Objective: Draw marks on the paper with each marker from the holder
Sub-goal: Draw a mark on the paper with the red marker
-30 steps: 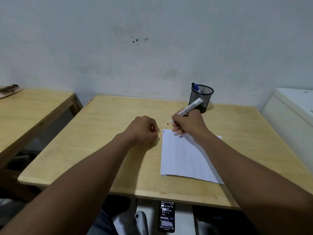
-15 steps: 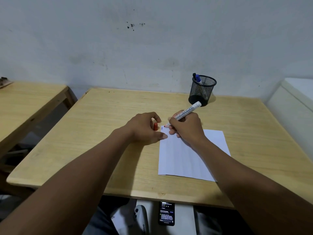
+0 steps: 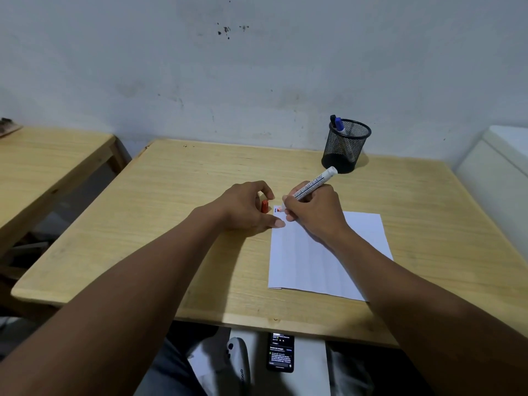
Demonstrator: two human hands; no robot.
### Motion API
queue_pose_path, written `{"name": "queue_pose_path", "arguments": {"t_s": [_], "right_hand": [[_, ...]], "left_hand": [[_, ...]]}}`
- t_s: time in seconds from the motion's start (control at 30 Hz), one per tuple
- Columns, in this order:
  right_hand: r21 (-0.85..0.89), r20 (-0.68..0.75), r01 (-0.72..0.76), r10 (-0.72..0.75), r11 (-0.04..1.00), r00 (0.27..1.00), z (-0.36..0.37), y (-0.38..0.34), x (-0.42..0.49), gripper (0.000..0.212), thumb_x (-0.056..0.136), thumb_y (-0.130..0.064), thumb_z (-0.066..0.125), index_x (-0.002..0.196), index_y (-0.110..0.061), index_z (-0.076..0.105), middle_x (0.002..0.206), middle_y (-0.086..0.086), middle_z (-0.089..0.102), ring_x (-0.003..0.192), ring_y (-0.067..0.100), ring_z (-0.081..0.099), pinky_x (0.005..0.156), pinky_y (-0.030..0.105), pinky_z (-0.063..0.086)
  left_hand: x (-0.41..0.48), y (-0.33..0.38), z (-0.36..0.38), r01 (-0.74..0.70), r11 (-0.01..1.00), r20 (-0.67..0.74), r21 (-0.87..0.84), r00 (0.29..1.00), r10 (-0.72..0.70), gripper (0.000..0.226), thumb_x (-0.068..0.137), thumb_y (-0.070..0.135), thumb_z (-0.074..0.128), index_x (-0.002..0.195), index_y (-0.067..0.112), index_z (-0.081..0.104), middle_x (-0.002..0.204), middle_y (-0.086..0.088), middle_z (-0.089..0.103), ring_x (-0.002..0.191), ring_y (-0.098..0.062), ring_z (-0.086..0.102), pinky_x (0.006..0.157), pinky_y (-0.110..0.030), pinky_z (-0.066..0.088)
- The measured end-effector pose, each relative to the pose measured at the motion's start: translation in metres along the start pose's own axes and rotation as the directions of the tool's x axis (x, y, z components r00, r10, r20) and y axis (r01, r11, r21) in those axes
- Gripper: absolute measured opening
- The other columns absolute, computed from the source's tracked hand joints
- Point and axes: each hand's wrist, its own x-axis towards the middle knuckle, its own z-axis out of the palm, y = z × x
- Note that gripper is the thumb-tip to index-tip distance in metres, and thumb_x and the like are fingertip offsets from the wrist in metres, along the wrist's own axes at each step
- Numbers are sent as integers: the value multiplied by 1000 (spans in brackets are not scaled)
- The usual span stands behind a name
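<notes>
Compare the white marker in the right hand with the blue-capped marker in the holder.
The white-barrelled marker is uncapped; the blue-capped marker is capped. The white one lies slanted in the right hand, tip at the white paper; the blue one stands in the black mesh holder, mostly hidden.

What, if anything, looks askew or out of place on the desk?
Nothing stands out. The paper lies flat but slightly skewed to the desk edge, and the mesh holder stands upright with a blue marker inside.
</notes>
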Motion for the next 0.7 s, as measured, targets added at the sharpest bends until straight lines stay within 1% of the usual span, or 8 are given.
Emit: {"name": "queue_pose_path", "arguments": {"t_s": [0.07,0.13,0.23,0.3,0.33,0.43,0.6,0.7], "right_hand": [[32,3,-14,14,999,1000,-1,-2,0,16,80,-17,76,85,-2,71,69,9,78,63,28,76,71,52,65],[85,-24,-38,41,996,999,-2,-5,1,14,84,-19,76,83,-6,72,69,10,77,60,26,74,57,39,57],[223,-84,-110,131,969,988,-8,-15,4,16,88,-20,72,77,-9,74,67,10,73,53,20,62,47,28,39],[285,-96,-111,144,952,985,-16,-27,8,14,89,-17,71,83,-5,75,64,7,69,51,16,57,44,25,37],[302,-94,-100,134,948,987,-21,-36,10,12,89,-14,71,86,-3,74,64,7,69,50,16,57,43,24,38],[320,-17,-114,126,941,992,-37,-68,18,11,93,-10,68,84,-5,71,69,10,69,52,16,61,44,22,43],[399,60,-173,163,900,985,-55,-113,26,18,95,-12,56,82,-5,66,70,11,67,55,19,63,52,26,45],[410,53,-163,154,898,987,-58,-123,29,21,96,-15,55,84,-3,67,67,9,69,50,15,65,52,25,45]], "left_hand": [[1,-1,0,7,1000,-8,-23,1000,-7,61,64,50,90,114,28,63,82,9,66,87,-13,67,77,-29,52],[1,-3,-1,21,996,-16,-85,1000,-23,54,65,47,90,109,27,66,81,8,67,82,-12,67,78,-29,53],[1,-10,-6,31,983,-14,-179,999,-34,30,73,36,86,96,22,74,79,2,73,74,-12,66,78,-31,56],[2,-13,-11,14,977,-37,-213,999,-22,14,79,26,80,89,17,77,85,-6,78,77,-16,69,82,-36,59],[2,-12,-14,9,966,-60,-258,998,-26,8,82,21,79,88,14,77,84,-9,78,75,-18,69,79,-36,58],[3,1,-27,-12,875,-129,-484,990,-57,5,88,7,74,93,8,73,78,-6,73,68,-17,64,65,-25,50],[12,34,-53,-87,671,-163,-736,985,-52,16,90,16,74,105,11,73,93,-3,77,81,-19,73,76,-30,50],[17,51,-60,-96,596,-135,-797,991,-20,16,91,18,73,106,12,72,90,0,77,77,-18,72,74,-28,49]]}}
